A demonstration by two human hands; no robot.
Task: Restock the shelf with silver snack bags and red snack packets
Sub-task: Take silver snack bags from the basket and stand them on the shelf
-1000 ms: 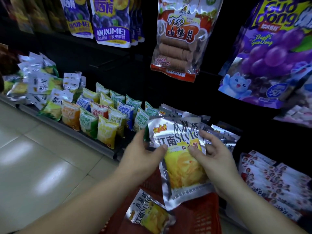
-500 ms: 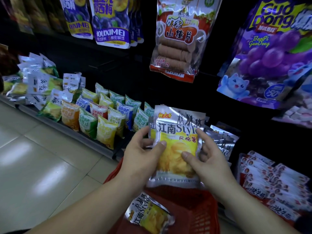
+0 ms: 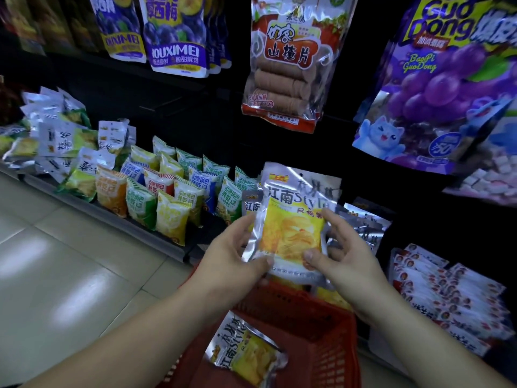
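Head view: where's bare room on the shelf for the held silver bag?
Likeliest, though dim: the dark strip between the stacked silver foil bags and the red packets. Small colourful packets crowd the shelf left of the held silver snack bag. The red plastic basket has bare floor beside its lone silver bag.

Hanging up top: purple plum bags [image 3: 173, 37], clear hawthorn-slice bag [image 3: 282, 71], purple grape jelly bag [image 3: 436, 88] far right; lower tier, left: upright rows of small colourful packs [image 3: 167, 197] in orange, green, yellow, blue; further left, white-and-green bags [image 3: 64, 141] piled loosely; glossy beige floor tiles [image 3: 70, 275]; red mesh basket [image 3: 316, 331] at bottom
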